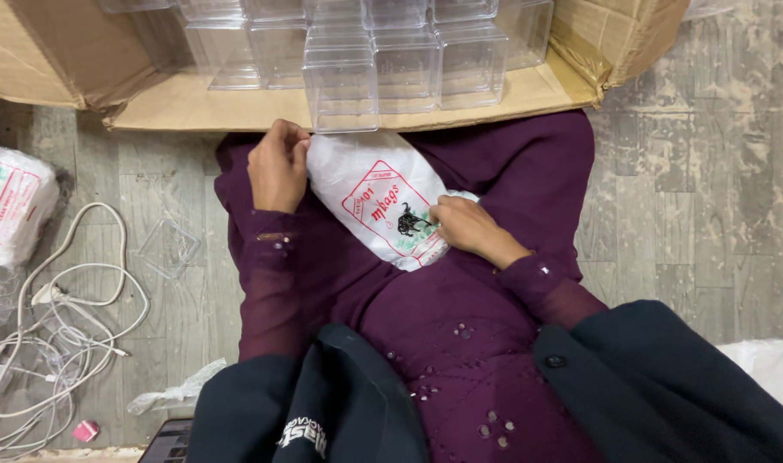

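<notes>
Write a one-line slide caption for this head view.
Seated person's left hand and right hand grip a white printed plastic bag on the lap, before clear plastic boxes.

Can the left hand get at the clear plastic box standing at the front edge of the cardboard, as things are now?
Probably yes. The left hand grips the white bag just below the clear box, nothing between, but must let go first.
</notes>
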Available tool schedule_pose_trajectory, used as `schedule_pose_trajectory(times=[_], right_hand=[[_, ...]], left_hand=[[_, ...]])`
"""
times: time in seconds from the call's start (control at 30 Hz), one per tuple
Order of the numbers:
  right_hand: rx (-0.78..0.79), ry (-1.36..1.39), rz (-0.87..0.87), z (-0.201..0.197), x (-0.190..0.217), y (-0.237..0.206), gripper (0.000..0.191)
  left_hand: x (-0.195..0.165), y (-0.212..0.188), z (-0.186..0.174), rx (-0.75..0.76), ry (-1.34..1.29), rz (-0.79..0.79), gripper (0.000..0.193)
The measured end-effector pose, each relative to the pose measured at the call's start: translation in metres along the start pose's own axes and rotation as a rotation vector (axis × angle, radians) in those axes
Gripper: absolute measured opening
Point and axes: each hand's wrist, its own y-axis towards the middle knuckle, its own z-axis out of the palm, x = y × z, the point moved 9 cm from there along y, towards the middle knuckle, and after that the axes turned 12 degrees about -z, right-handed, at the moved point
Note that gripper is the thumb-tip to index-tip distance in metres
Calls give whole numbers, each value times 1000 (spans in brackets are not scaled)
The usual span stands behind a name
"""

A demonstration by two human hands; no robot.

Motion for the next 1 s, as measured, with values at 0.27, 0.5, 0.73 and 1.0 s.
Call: schedule_pose_trajectory(times=[0.27, 0.5, 0.73, 1.0], right_hand=[[233, -69, -107, -45, 34, 21, 17], [-540, 413, -721, -194, 116, 51, 56], [-389, 872, -392, -153, 96, 83, 10], [-815, 1042, -302, -148, 65, 71, 13]], left_hand=[[-58, -17, -1, 56, -120, 199, 9], [-98, -29, 12, 422, -386, 142, 12], [-93, -23, -4, 321, -583, 83, 10], [-53, -18, 45, 634, -759, -99, 22]])
